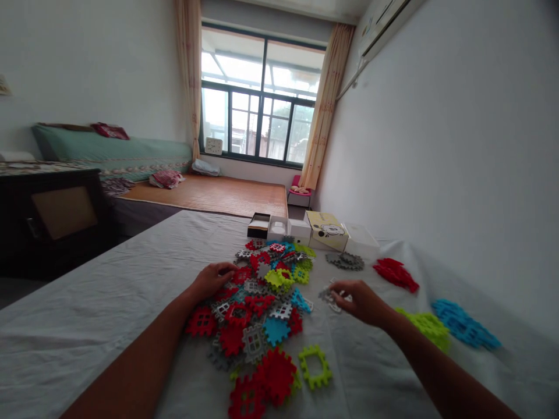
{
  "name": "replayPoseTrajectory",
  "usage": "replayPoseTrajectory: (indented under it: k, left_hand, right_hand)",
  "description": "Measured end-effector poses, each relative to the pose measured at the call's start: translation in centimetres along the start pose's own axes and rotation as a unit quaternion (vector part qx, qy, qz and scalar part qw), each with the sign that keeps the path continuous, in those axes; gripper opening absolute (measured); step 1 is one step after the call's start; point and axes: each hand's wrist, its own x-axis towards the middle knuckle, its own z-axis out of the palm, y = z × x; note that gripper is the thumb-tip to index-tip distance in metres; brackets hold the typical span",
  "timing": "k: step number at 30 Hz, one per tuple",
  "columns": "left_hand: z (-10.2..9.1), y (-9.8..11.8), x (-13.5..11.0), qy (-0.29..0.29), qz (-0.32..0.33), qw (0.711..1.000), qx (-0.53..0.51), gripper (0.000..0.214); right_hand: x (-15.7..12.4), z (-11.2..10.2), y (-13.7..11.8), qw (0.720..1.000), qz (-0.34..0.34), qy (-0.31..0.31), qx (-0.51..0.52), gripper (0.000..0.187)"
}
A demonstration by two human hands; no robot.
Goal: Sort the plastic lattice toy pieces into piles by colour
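Observation:
A heap of flat toothed interlocking plastic tiles in red, grey, white, blue and lime green lies between my hands. At the heap's left edge is my left hand (213, 279), its fingers bent together on a red tile (241, 274); the fingertips are partly hidden. My right hand (356, 299) is low over the cloth to the right of the heap, thumb and fingers closed on a grey tile (324, 294). Pale tiles lie under those fingers, slightly blurred. Nearer me are a lime green square frame tile (315, 366) and a red tile (277, 375).
Sorted piles stand at the right: dark grey tiles (345, 261), red tiles (395, 273), green tiles (425, 327) and blue tiles (465, 323). Behind the heap are a yellow box (325, 231), a black-rimmed box (258, 226) and white boxes. A pale cloth (117, 297) covers the table.

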Motion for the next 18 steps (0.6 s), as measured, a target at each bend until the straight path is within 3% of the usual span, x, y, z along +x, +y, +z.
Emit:
replayPoseTrajectory:
  k: [4, 6, 9, 14, 18]
  left_hand:
    - [0.1, -0.1, 0.1, -0.001, -0.004, 1.0, -0.001, 0.036]
    - [0.1, -0.1, 0.0, 0.004, -0.004, 1.0, 0.002, 0.035]
    - [0.0, 0.0, 0.0, 0.002, 0.004, 1.0, 0.004, 0.035]
    - [-0.1, 0.1, -0.1, -0.005, 0.002, 1.0, -0.003, 0.034]
    - [-0.1, 0.3, -0.1, -0.004, -0.002, 1.0, 0.007, 0.034]
  right_hand:
    - [3.3, -1.7, 6.9, 0.971, 0.178, 0.157, 0.015, 0.037]
    - [5.1, -2.1, 10.2, 0.95, 0.248, 0.186, 0.026, 0.041]
    - [7.3, -2.3, 13.2, 0.937, 0.283, 0.204, 0.022, 0.039]
    - [8.9, -2.4, 13.7, 0.934, 0.276, 0.228, -0.021, 0.032]
    - [8.2, -1.3, 10.6, 0.953, 0.218, 0.204, -0.045, 0.026]
